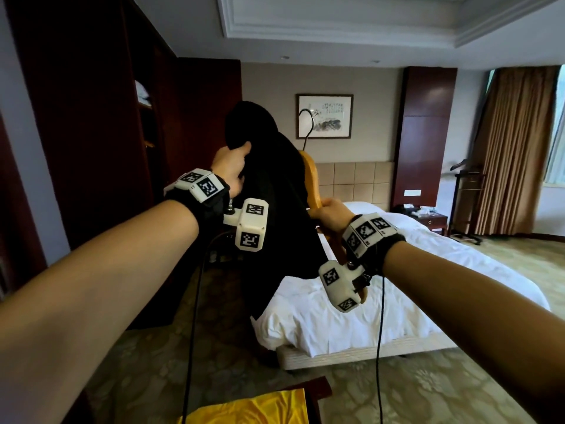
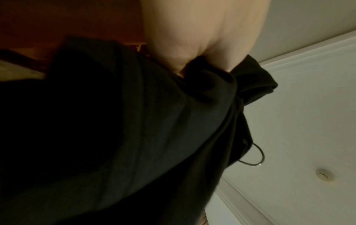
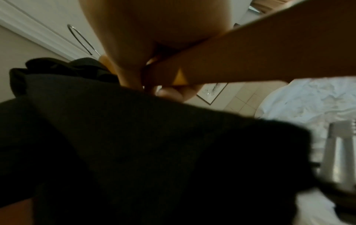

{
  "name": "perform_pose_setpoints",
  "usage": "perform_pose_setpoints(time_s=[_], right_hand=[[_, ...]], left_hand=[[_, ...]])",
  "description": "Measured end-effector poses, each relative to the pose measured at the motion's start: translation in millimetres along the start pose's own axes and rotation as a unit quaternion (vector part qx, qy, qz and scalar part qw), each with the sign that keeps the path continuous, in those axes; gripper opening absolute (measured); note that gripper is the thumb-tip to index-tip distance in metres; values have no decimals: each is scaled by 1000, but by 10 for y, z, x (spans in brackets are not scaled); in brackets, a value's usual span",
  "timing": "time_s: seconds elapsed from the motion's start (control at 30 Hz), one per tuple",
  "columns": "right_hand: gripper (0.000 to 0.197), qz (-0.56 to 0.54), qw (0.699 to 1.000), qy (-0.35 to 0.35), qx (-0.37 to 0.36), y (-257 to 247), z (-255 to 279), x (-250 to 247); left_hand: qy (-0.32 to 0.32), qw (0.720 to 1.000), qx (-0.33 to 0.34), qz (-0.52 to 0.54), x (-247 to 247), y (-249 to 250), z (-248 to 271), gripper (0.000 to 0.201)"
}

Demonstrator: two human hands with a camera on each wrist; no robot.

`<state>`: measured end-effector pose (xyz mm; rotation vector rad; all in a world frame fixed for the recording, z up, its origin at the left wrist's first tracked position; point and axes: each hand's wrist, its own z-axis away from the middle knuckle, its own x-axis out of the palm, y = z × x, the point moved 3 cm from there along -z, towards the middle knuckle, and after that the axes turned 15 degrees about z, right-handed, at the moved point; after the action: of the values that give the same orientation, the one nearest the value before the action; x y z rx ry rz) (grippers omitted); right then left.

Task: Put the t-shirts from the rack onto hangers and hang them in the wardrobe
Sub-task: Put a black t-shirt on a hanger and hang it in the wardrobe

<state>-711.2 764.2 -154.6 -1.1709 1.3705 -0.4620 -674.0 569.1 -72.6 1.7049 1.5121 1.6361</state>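
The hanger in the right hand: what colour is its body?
Yellow-orange wood on the hanger, with a dark metal hook; clearest in the head view.

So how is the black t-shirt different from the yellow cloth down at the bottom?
The black t-shirt is held up in the air by the left hand, draped on a wooden hanger; the yellow cloth lies low, untouched. One is dark, the other bright. Both are soft fabric.
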Motion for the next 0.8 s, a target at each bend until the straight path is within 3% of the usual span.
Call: perform_pose_setpoints(time_s=[0.07, 0.2, 0.27, 0.43, 0.53, 0.7, 0.8], right_hand=[[25, 20, 1000, 1, -5, -9, -20, 4], [12, 59, 998, 18, 11, -83, -70, -157], [11, 87, 995, 39, 22, -129, -110, -256], [23, 58, 997, 42, 18, -332, -117, -429], [22, 66, 996, 65, 6, -478, -103, -512], [4, 41, 995, 94, -1, -595, -91, -495], [6, 25, 994, 107, 4, -600, -98, -431]], left_hand=[[-11, 1000, -11, -11, -86, 30, 21, 32], [-16, 997, -65, -39, -499, 22, -9, 52], [-3, 994, -90, -55, -769, -45, -53, 57], [63, 979, -71, -180, -1232, -194, -152, 61], [99, 962, -56, -249, -1330, -213, -112, 53], [68, 946, -55, -313, -1279, -258, -11, 33], [39, 949, -36, -310, -1133, -297, 73, 27]])
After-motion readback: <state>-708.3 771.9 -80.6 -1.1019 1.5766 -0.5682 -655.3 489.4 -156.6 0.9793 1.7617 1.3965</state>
